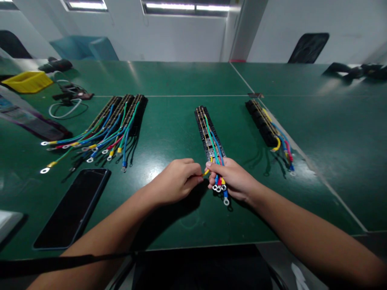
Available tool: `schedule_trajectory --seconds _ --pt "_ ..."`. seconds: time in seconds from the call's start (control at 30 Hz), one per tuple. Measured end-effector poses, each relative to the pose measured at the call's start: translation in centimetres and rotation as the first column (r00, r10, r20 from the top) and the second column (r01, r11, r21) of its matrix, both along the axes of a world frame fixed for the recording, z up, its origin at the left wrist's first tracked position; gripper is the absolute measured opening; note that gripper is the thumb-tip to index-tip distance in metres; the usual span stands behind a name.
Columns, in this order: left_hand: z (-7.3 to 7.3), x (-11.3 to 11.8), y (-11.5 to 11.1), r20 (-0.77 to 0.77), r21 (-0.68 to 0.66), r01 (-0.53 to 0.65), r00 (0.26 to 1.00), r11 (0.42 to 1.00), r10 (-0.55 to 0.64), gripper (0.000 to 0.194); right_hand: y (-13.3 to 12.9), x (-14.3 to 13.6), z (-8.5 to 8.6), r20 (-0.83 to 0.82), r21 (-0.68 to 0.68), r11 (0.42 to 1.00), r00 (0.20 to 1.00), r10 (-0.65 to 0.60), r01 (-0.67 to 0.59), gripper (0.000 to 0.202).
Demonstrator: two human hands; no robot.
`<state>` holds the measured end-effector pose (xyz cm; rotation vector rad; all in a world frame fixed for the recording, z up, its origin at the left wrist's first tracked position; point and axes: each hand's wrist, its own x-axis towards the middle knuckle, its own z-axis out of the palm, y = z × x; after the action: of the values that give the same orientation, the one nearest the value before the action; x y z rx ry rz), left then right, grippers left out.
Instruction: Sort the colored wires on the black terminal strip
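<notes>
In front of me a long black terminal block (208, 135) with brass strips lies on the green table, its near end by my hands. Green, blue, red and yellow wires run along it toward me. My right hand (234, 177) is closed around the wire bundle at the near end; several ring terminals (226, 200) stick out below the fingers. My left hand (178, 181) pinches a short yellow wire (206, 173) just left of the bundle. The fingers hide the wire's tip.
Three similar wired blocks (121, 112) lie at left, their ring-ended wires fanned toward me. Another wired block (261, 123) lies at right. A black phone (74, 207) is at front left. Farther back are a yellow bin (28, 81) and a white cable (65, 112).
</notes>
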<state>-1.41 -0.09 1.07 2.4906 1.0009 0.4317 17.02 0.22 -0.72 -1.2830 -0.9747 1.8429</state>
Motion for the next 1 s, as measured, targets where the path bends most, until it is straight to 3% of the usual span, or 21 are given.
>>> schedule_trajectory --seconds 0.2,0.47,0.73,1.0 --pt "0.0 -0.08 0.19 0.036 -0.076 0.006 0.999 0.997 -0.003 0.016 0.01 0.04 -0.28 -0.033 0.01 1.0 0.999 0.005 -0.004 0.017" --pt "0.23 -0.06 0.14 0.001 -0.037 -0.01 1.0 0.999 0.01 0.019 0.02 0.02 -0.23 -0.024 -0.001 1.0 1.0 0.006 -0.006 0.014" --pt "0.35 -0.05 0.18 0.018 -0.085 -0.048 0.999 0.995 0.05 0.017 -0.04 0.08 -0.3 -0.03 0.016 1.0 0.999 0.02 -0.02 0.016" --pt "0.17 -0.17 0.15 -0.01 -0.059 -0.017 1.0 0.998 0.017 0.024 0.08 0.08 -0.22 -0.021 0.011 1.0 1.0 0.018 -0.018 0.014"
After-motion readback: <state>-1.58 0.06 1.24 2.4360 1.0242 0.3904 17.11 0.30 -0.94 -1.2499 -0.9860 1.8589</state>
